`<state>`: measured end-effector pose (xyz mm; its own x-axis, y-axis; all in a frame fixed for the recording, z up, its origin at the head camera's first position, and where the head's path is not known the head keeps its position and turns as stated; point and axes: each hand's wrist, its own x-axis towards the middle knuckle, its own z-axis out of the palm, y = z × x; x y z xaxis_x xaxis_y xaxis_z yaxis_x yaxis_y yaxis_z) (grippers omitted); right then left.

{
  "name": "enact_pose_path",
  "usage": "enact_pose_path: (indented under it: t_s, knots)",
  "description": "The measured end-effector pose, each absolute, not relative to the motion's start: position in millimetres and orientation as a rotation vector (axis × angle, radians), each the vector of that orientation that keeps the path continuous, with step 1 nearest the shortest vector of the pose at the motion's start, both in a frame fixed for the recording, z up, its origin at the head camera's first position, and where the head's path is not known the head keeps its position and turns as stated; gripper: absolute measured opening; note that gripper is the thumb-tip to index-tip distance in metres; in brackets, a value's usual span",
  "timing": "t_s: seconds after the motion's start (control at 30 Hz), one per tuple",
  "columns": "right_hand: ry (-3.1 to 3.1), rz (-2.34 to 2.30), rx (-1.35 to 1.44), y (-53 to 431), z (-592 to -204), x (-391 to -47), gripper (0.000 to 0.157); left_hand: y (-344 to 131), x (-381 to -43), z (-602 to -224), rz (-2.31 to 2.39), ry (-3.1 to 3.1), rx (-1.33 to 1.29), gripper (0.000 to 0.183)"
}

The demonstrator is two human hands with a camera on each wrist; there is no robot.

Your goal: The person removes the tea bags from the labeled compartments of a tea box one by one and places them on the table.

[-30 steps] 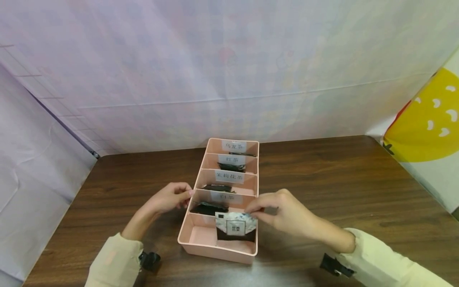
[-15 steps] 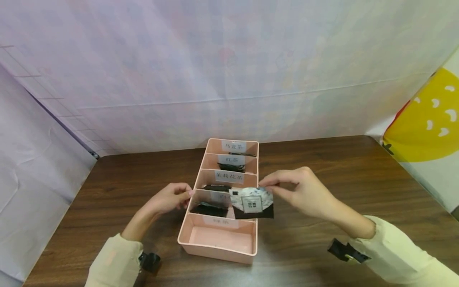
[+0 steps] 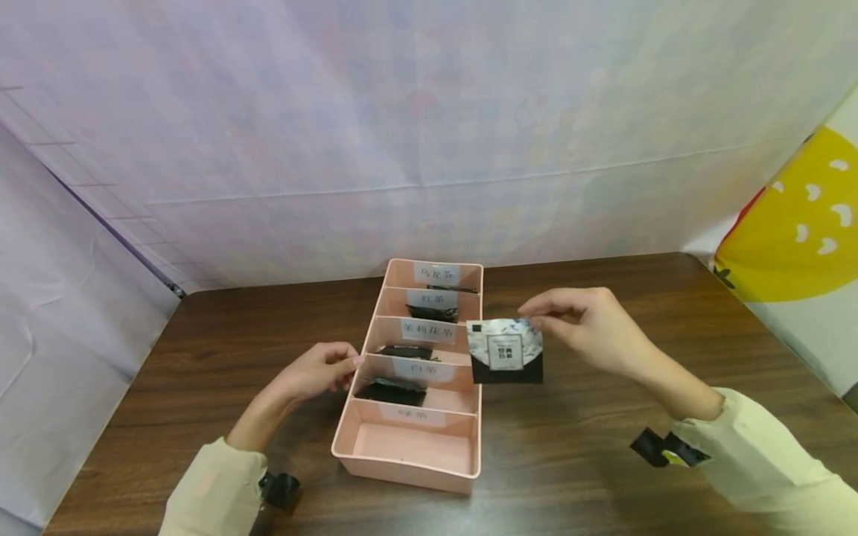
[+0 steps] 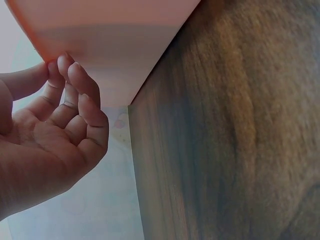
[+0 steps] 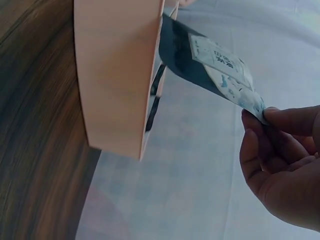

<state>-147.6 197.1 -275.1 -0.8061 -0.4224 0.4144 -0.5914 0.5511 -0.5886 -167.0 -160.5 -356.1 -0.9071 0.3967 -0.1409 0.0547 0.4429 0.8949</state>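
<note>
A pink divided box stands on the table, its compartments marked with white labels in Chinese characters. My left hand is at its left side, thumb and fingertips pinching the rim; the left wrist view shows the left hand against the outer wall. By its top right corner, my right hand pinches a tea bag sachet, white with blue patterning above and black below. This sachet hangs raised beside the box's right rim, overlapping it in the head view. The front compartment shows its bare floor.
Dark sachets lie in the other compartments, including a black sachet in the second from the front. The brown wooden table reaches a pale curtain behind. A yellow printed shape is at the right.
My right hand has lifted the sachet up out of the front compartment and carried it right and away from me, past the box's right rim. The left hand and box have stayed put.
</note>
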Motion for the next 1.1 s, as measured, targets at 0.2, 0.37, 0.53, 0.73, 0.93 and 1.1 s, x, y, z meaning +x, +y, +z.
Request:
enact_pose_path:
  t_s: [0.2, 0.37, 0.53, 0.73, 0.93, 1.1]
  knots:
    - [-2.628, 1.131, 0.747, 214.1, -278.6, -160.0, 0.017, -160.5, -166.7, -355.7, 1.447, 2.371, 0.370, 0.017]
    - [-2.725, 1.153, 0.655, 226.4, -285.7, -170.7, 0.015, -160.4, -166.5, -355.5, 1.452, 2.369, 0.359, 0.016]
    - [-2.793, 1.175, 0.596, 235.6, -295.5, -180.6, 0.014, -159.8, -165.9, -355.0, 1.456, 2.360, 0.356, 0.017]
    - [-2.837, 1.179, 0.598, 243.9, -313.7, -192.9, 0.013, -159.9, -165.8, -355.3, 1.456, 2.361, 0.363, 0.017]
    - [-2.864, 1.175, 0.603, 247.8, -324.2, -200.0, 0.014, -160.3, -165.8, -355.3, 1.465, 2.355, 0.366, 0.017]
    - [-2.913, 1.128, 0.563, 251.2, -330.1, -204.3, 0.015, -160.5, -166.6, -355.7, 1.466, 2.351, 0.366, 0.017]
